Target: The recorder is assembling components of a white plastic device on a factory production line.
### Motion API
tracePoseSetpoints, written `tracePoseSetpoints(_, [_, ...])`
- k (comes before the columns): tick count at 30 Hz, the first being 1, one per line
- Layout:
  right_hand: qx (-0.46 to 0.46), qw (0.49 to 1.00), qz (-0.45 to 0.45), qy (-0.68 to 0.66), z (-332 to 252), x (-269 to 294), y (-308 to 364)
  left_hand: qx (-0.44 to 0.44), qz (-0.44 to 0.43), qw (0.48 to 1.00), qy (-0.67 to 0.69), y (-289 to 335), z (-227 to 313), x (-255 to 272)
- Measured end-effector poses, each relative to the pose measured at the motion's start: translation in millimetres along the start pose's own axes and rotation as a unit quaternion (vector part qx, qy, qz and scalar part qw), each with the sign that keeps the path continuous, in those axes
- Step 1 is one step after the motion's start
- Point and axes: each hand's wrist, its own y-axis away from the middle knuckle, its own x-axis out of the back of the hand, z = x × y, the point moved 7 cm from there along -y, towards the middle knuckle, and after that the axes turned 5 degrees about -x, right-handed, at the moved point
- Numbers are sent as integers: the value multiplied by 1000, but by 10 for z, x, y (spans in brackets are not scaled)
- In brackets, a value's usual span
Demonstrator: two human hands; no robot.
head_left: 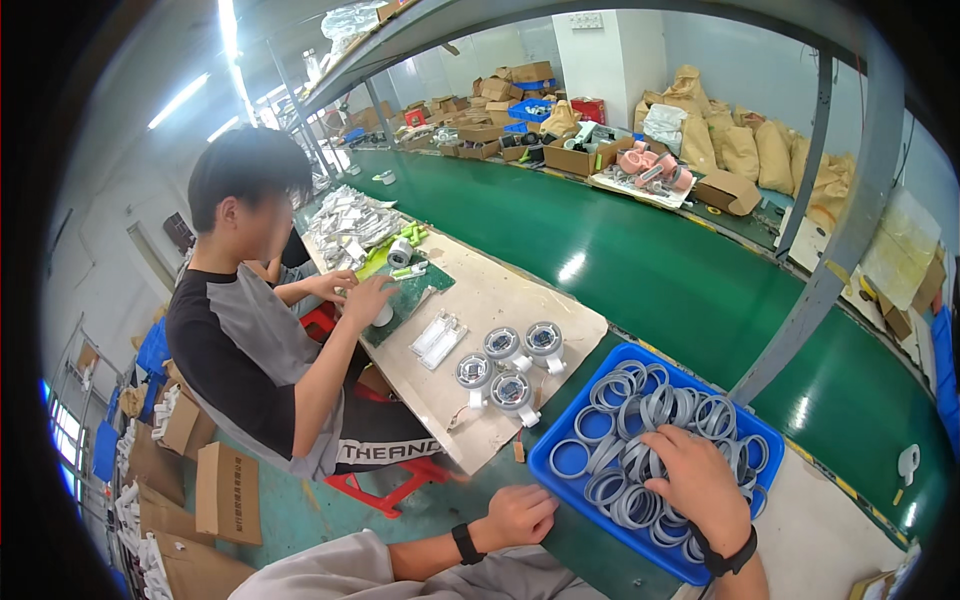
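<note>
My right hand (700, 478) reaches into a blue plastic tray (545, 480), its fingertips among a heap of grey rings (640, 505). Thumb and fingers are apart over the rings, and no ring is seen lifted. My left hand (518, 517) rests curled near the tray's left corner, by the bench edge, with nothing showing in it. Left of the tray, on the pale board (570, 310), sit several round grey-and-white units (510, 390) with dark circuit parts in their open faces. Beside them lie white plastic strips (438, 338).
A co-worker (250, 300) sits at the left, hands on a small white part. Piled white pieces (350, 225) lie beyond. A green conveyor belt (560, 255) runs behind, and a metal post (830, 240) rises behind the tray. Cardboard boxes (228, 490) stand on the left floor.
</note>
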Motion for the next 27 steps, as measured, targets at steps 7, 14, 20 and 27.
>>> tracePoseSetpoints(7, [2, 1000, 7, 5, 0, 6, -3, -4, 12, 1000, 4, 17, 3, -6])
tracePoseSetpoints(14, [2, 1000, 6, 2, -8, 24, -5, -6, 6, 1000, 4, -25, 17, 17])
tracePoseSetpoints(20, [4, 1000, 12, -4, -9, 43, -2, 4, -11, 1000, -13, 2, 6, -5])
tracePoseSetpoints(27, [6, 1000, 14, -2, -10, 12, 39, 13, -11, 1000, -16, 25, 28, -15])
